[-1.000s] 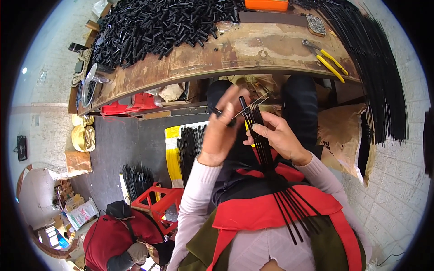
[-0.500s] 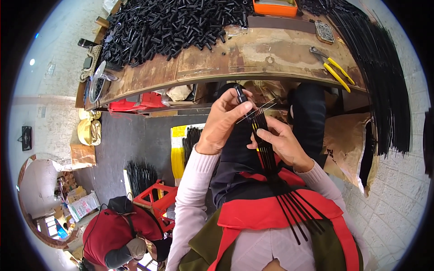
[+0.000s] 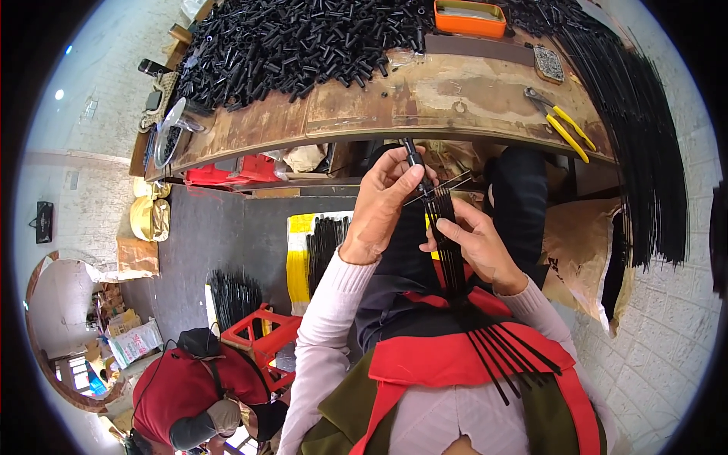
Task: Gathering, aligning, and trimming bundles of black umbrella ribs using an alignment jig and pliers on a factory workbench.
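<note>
My left hand (image 3: pixel 379 203) pinches a short black tubular piece (image 3: pixel 412 152) between thumb and fingers, below the bench's front edge. Just beneath the tube, the top ends of a bundle of thin black rods (image 3: pixel 453 265) gather close together. My right hand (image 3: pixel 481 244) grips this bundle near its upper part, thumb on top and fingers behind. Lower down, the rods fan out over my red apron (image 3: pixel 425 360). A few thin wire-like pieces (image 3: pixel 459 181) stick out sideways near the bundle's top. Whether the tube joins the rods is hard to make out.
Black tubular parts (image 3: pixel 303 45) are heaped on the wooden bench (image 3: pixel 364 114). Yellow-handled pliers (image 3: pixel 565 125), an orange tray (image 3: pixel 470 29) and long black rods (image 3: pixel 644 144) lie rightward. At lower left, a person in red (image 3: pixel 197 390) bends beside a red plastic stool (image 3: pixel 262 330).
The scene has shifted slightly rightward in view. Both hands keep their holds; the tube and the wire-like pieces have tilted a little, and the fanned rod ends have moved slightly.
</note>
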`<state>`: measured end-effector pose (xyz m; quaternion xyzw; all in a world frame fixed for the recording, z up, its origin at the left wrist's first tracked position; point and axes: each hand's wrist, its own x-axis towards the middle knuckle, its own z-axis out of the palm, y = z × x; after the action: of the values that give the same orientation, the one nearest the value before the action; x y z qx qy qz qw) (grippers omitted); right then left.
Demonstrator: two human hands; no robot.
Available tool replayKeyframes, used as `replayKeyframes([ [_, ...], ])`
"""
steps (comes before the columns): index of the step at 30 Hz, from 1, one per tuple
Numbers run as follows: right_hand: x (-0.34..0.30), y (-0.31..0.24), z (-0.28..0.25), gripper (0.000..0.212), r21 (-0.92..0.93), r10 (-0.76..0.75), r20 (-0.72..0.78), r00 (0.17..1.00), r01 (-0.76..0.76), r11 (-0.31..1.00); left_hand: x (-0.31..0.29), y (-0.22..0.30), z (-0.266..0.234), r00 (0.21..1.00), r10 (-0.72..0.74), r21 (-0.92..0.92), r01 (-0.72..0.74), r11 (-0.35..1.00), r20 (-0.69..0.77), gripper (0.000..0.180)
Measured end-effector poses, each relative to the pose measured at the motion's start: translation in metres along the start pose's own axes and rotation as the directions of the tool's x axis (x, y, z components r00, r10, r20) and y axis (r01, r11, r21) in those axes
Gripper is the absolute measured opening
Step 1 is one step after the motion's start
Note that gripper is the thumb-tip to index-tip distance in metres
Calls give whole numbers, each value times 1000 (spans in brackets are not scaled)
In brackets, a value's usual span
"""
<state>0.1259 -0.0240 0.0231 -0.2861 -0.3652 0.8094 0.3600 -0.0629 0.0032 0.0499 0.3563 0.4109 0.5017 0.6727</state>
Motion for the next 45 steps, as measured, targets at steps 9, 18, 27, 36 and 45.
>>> replayKeyframes([
  [9,3,1,3,32,-16,-1,-19,1000,0,1000,0,-5,-1,994,58,7,-57,998,-96,36],
  [18,4,2,4,31,-25,-6,-38,999,5,1000,0,-3,2,977,93,166,-61,984,-191,32],
  [27,5,2,2,30,-17,-14,-21,1000,14,1000,2,3,-1,979,122,212,-86,973,-161,39],
  [36,5,0,-1,30,25,5,6,1000,-5,1000,6,7,-6,998,59,96,-59,994,1,38],
  [45,7,3,-9,30,68,12,31,999,-14,998,11,-3,-13,991,53,46,-60,997,125,37],
])
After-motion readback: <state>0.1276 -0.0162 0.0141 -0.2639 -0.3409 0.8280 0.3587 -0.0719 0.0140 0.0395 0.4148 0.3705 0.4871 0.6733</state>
